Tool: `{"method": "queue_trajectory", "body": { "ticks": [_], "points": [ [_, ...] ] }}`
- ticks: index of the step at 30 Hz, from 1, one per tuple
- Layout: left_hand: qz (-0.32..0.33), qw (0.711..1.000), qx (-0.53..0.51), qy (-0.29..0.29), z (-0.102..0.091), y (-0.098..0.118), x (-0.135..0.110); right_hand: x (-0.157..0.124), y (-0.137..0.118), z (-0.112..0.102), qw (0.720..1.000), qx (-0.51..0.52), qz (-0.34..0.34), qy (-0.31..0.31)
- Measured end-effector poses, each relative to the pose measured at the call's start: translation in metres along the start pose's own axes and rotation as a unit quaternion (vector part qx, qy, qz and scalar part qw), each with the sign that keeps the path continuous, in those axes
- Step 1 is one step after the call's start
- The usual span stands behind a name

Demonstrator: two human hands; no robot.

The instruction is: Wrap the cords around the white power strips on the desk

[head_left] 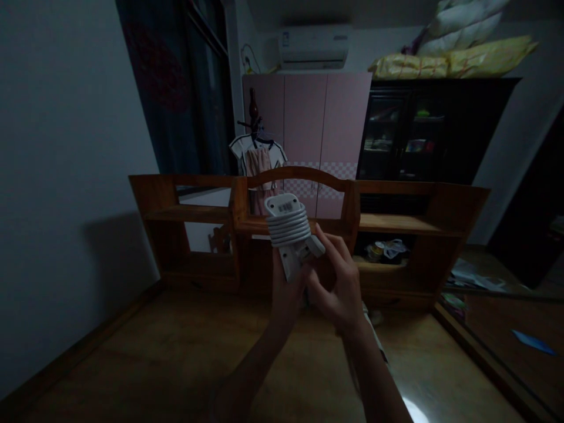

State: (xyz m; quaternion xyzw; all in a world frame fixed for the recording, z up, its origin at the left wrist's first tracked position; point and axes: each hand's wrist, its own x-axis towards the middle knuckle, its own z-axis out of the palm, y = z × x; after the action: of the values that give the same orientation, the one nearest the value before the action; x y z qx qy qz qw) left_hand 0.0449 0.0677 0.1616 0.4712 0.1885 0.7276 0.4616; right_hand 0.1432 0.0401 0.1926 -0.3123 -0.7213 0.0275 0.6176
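A white power strip (289, 207) stands tilted upright in front of me, its underside with a label facing my way. Its white cord (288, 228) is wound in several turns around the middle. My left hand (285, 289) grips the strip's lower end from below, with most of its fingers hidden behind it. At the right side of the coil a white plug (315, 247) sticks out. My right hand (337, 288) is closed around this plug, index finger above and thumb below it.
A wooden shelf unit (396, 223) stands across the far edge of the wooden surface (176, 346). On its right shelf are tape rolls (375, 251) and a plastic bag (394, 249). Clothes (259, 155) hang behind it, before a pink wardrobe (304, 117). A wall (66, 176) rises at left.
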Motion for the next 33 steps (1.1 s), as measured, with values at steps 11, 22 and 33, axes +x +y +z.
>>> {"method": "queue_trajectory", "body": {
  "ticks": [11, 22, 33],
  "points": [
    [-0.043, 0.997, -0.050, -0.048, -0.006, -0.007, -0.007, 0.002, -0.001, 0.000, 0.991, 0.112, 0.057, 0.043],
    [0.010, 0.990, 0.109, -0.085, 0.006, 0.001, -0.016, 0.008, 0.006, -0.006, 0.957, 0.240, 0.162, 0.006],
    [0.021, 0.990, 0.134, -0.024, 0.006, -0.001, -0.014, 0.004, -0.006, 0.005, 0.970, 0.164, 0.168, 0.061]
  ]
}}
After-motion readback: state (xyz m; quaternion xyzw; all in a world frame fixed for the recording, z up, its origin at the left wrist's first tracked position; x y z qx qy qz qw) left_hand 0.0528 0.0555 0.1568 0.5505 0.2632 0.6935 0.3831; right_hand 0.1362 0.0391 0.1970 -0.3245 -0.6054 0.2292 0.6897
